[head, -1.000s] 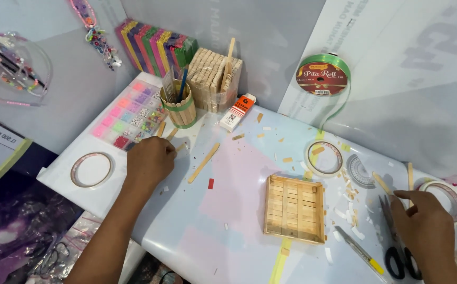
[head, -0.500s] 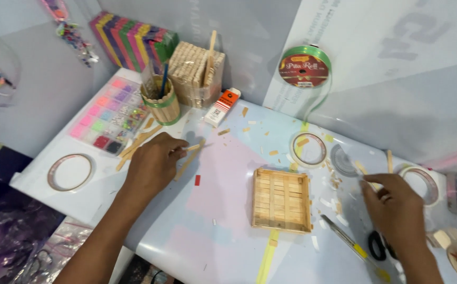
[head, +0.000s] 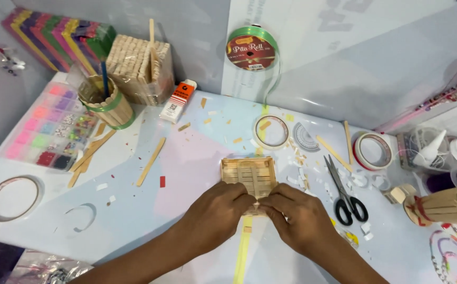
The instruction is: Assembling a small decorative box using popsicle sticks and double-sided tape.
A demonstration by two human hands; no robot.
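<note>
Centrally, left hand (head: 215,213), right hand (head: 297,215), grips pinching stick panel (head: 249,173), orange box (head: 177,100) behind.

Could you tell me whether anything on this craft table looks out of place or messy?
Mostly litter: wood chips and paper scraps lie scattered beside the stick square that both hands touch. Loose sticks lie askew left of it. Nothing looks spilled or broken.

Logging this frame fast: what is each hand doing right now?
Left hand: fingers closed on the near edge of the wooden stick panel.
Right hand: fingers closed on the same edge, beside the left.
</note>
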